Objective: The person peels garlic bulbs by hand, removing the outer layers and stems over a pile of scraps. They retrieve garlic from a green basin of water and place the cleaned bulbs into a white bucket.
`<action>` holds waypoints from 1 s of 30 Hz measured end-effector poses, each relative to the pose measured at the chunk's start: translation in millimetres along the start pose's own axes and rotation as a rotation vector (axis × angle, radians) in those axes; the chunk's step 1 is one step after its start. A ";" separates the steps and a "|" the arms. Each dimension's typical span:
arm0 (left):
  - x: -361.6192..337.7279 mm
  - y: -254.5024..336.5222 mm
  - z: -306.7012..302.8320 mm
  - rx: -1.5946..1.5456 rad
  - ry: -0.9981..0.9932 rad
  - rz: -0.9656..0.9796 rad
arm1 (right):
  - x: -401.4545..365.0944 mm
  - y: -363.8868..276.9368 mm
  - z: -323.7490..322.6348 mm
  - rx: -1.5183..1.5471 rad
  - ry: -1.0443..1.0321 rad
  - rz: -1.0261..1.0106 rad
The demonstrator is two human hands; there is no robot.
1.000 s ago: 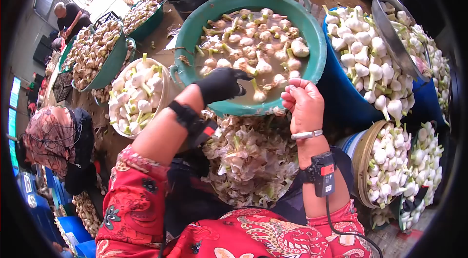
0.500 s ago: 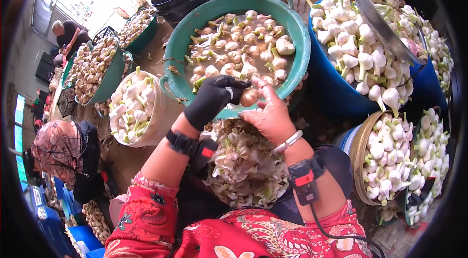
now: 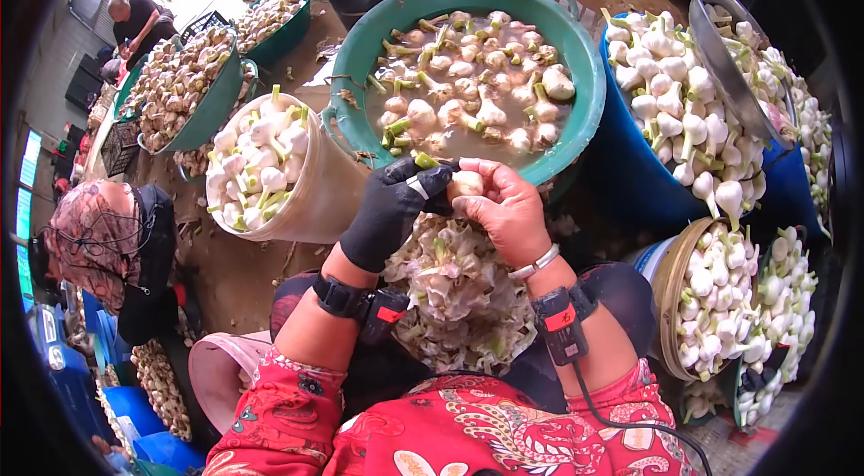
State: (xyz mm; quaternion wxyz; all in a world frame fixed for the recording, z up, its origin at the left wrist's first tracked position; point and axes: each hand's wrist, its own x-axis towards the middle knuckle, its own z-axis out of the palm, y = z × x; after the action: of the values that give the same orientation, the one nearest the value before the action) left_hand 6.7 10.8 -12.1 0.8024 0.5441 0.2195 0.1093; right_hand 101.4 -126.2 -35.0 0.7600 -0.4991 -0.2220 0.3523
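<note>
Garlic (image 3: 466, 184) is held between the left hand (image 3: 382, 213) and right hand (image 3: 511, 217), near the tub (image 3: 585, 89) beyond them; if wet, it could slip into the peelings (image 3: 461, 296) below.

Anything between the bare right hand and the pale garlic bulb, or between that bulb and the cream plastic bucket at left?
Nothing visible separates the bare right hand from the pale garlic bulb. Toward the cream plastic bucket, the black-gloved left hand lies in between.
</note>
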 end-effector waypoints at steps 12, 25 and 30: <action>-12.2 5.7 0.3 0.459 -0.020 0.114 | 1.6 -1.5 -12.3 0.343 -0.118 0.522; -21.3 -2.9 1.8 -0.004 -0.107 -0.035 | -0.7 -10.5 -17.1 0.313 -0.131 0.545; -18.7 -4.3 2.2 0.149 -0.006 -0.007 | 5.3 7.3 -10.0 0.085 -0.025 0.372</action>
State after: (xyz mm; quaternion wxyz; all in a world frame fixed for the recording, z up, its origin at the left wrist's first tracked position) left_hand -9.1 -0.4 -11.0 0.7608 0.6018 0.2264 0.0882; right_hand 109.5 -126.3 -45.7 0.6992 -0.4945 -0.1204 0.5021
